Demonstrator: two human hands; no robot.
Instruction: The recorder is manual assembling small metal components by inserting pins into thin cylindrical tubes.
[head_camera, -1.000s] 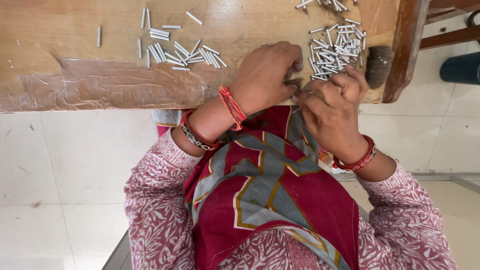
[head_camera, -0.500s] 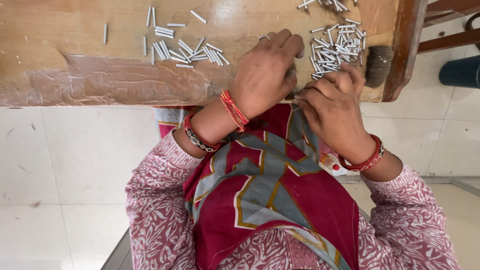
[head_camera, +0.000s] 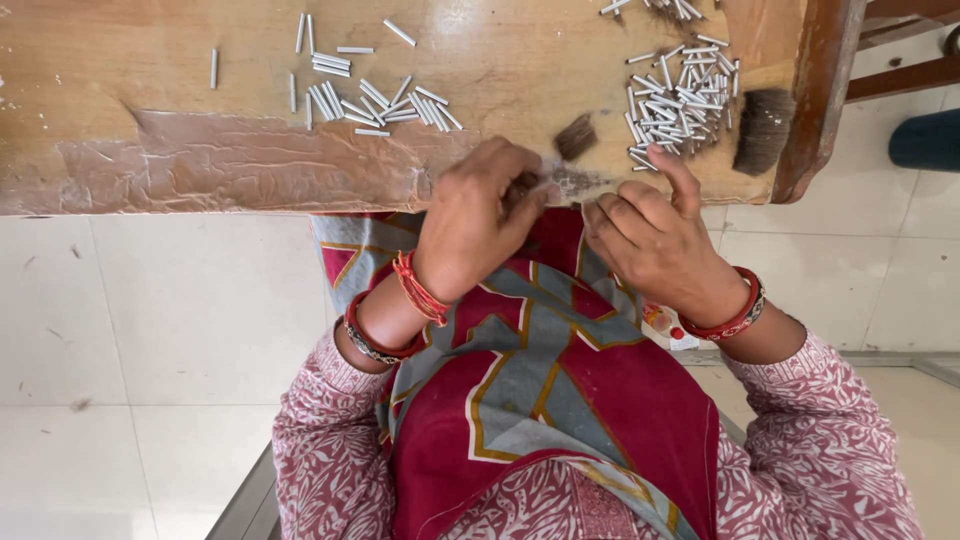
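Can't see what left hand (head_camera: 475, 225) fingers pinch; top tube pile (head_camera: 655, 8) cut off by frame edge.

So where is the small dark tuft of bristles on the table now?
In the head view, the dark tuft lies on the wooden table near its front edge, just above the left hand and left of the pile of small white tubes.

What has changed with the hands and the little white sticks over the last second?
The hands have come apart: the right hand now stretches a finger to the near edge of the dense stick pile. The left hand stays curled at the table edge; whether it holds anything I cannot tell. A small dark tuft now shows, uncovered. The looser stick group and the brush lie unchanged.
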